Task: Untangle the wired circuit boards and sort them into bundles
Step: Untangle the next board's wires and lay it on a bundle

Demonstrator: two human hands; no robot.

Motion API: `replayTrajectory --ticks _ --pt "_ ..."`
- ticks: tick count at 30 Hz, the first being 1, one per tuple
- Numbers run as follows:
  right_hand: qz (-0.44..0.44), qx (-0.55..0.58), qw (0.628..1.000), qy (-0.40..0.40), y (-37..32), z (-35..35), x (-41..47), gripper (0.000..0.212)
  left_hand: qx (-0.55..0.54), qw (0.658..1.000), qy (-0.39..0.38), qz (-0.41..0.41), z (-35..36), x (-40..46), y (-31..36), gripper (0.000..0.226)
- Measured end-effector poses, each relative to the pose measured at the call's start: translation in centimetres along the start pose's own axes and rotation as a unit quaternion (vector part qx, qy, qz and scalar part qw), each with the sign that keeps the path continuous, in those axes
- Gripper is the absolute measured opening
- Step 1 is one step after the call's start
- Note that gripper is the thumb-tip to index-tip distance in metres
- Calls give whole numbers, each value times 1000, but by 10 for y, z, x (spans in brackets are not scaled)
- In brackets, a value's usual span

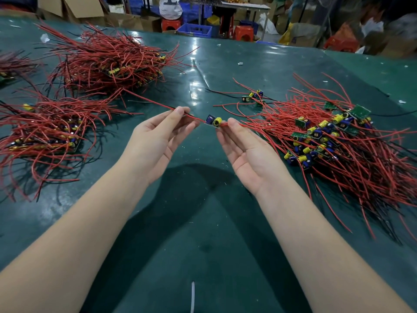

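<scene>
A small board (pixel 213 121) hangs in the air between both hands, above the middle of the table (pixel 225 64). Its red wires (pixel 146 100) run left to right. The left hand (pixel 158 136) pinches one wire. The right hand (pixel 246 147) pinches the other. The tidy bundle (pixel 42 132) by the left edge is nearer the left hand.

Your one head-worn view looks forward and down, close over your forearms, across the green table (pixel 225 71) toward the cluttered room behind.
</scene>
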State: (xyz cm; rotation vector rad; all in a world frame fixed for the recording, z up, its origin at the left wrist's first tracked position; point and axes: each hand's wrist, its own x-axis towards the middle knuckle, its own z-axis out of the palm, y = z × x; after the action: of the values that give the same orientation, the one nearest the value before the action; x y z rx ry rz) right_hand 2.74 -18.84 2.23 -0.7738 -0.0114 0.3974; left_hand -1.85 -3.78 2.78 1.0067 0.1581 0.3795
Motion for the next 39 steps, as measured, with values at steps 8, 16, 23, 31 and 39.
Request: replayTrajectory --ticks 8,16,23,31,39 --pt "-19 -5 999 34 -1 -5 1 15 -3 1000 -11 -12 2 -1 -7 16" --pt "-79 -220 970 68 0 -10 4 5 29 999 7 24 1 -2 -6 16" --pt "-37 -94 993 53 -3 -9 4 5 44 998 2 35 2 -2 -6 17" --pt "0 -4 996 87 -13 -10 4 4 25 999 12 16 0 0 -5 16" --pt "50 36 995 81 -13 -7 1 13 -20 999 44 -19 -3 2 -5 13"
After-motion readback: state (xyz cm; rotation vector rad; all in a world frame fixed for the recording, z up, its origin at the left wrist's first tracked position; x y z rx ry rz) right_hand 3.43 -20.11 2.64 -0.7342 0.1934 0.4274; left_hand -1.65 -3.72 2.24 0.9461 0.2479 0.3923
